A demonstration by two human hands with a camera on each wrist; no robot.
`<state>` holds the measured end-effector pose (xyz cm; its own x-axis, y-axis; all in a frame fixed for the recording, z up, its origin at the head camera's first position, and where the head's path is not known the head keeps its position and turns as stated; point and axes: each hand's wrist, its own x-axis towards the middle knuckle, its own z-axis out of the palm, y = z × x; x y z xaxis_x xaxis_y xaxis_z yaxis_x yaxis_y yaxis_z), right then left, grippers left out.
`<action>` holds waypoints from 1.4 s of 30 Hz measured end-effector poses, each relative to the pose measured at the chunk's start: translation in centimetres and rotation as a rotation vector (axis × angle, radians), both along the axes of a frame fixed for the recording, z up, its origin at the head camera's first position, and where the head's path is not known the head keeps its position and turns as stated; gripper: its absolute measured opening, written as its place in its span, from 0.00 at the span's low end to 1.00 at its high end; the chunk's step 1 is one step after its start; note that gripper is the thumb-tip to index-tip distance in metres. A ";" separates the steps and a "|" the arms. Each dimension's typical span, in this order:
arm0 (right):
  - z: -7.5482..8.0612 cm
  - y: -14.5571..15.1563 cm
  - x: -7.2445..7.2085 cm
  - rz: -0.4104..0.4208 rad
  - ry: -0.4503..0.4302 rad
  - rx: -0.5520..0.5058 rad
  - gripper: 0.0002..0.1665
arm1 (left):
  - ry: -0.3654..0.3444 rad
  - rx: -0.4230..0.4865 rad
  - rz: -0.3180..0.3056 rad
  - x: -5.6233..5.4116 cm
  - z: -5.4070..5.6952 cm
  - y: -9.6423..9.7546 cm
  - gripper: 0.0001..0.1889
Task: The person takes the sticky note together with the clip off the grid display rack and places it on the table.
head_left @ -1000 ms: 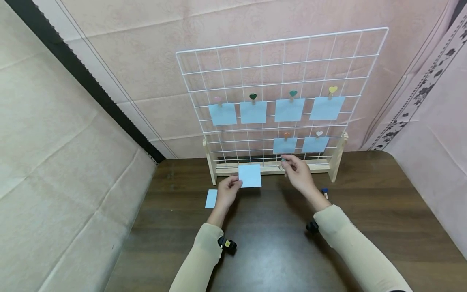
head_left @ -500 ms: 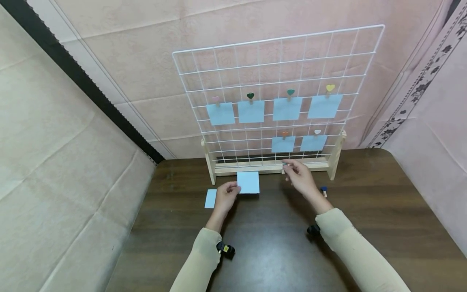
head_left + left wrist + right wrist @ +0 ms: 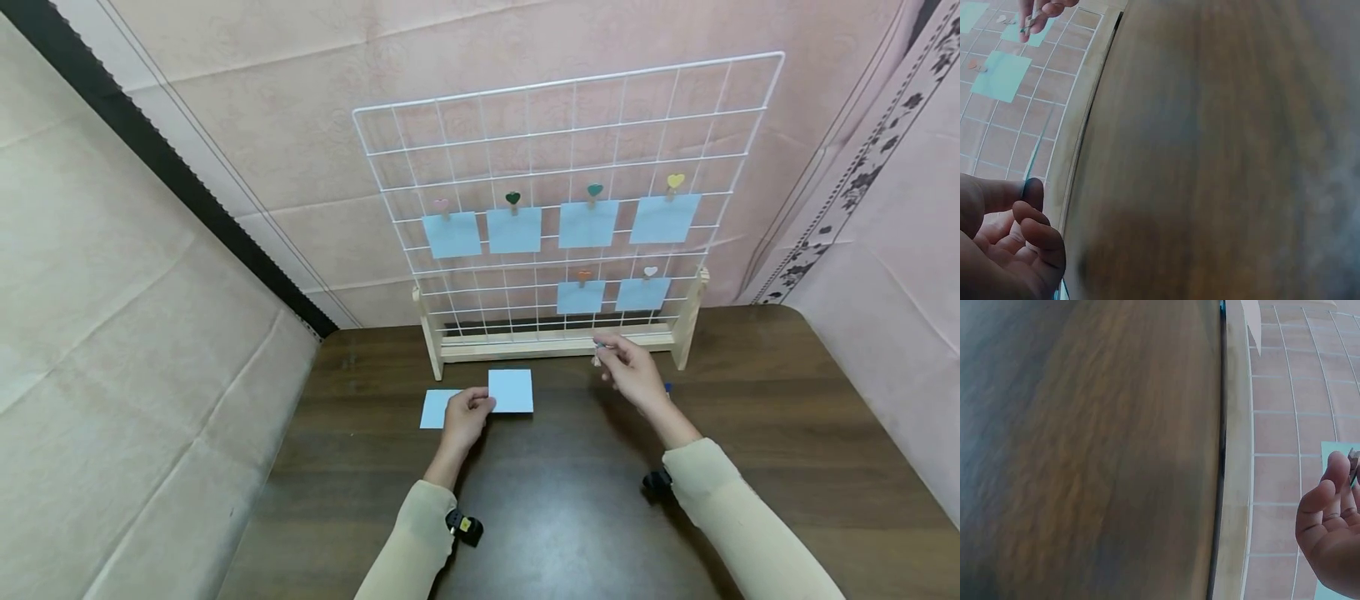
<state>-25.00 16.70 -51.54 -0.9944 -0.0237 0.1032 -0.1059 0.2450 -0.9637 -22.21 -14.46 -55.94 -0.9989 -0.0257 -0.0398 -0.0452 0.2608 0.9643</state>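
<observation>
So, near-sq. card (image 3: 512,391) juts R from L hand (image 3: 465,417).

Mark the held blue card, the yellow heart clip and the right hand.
Held blue card (image 3: 511,391): head view, centre of its face.
Yellow heart clip (image 3: 676,180): head view, on the heart.
Right hand (image 3: 630,369): head view, middle of the hand.

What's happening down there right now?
A person's left hand pinches a light blue card by its edge, above the wooden table, while the right hand pinches a small clip. Six matching cards hang from the white wire grid on heart-topped clips: four in the upper row, two in the lower. Another blue card lies on the table beside the left hand.
</observation>
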 end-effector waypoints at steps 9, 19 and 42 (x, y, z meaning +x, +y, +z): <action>-0.8 2.5 0.7 0.019 0.021 0.054 0.21 | -0.023 -0.025 0.008 0.1 -0.1 -0.2 0.16; -0.9 5.0 1.7 0.033 -0.014 0.133 0.23 | -0.062 -0.036 0.025 0.1 -0.4 -0.5 0.21; -2.5 11.4 3.3 -0.035 -0.167 0.264 0.29 | -0.090 -0.139 0.037 0.3 -0.4 -1.3 0.12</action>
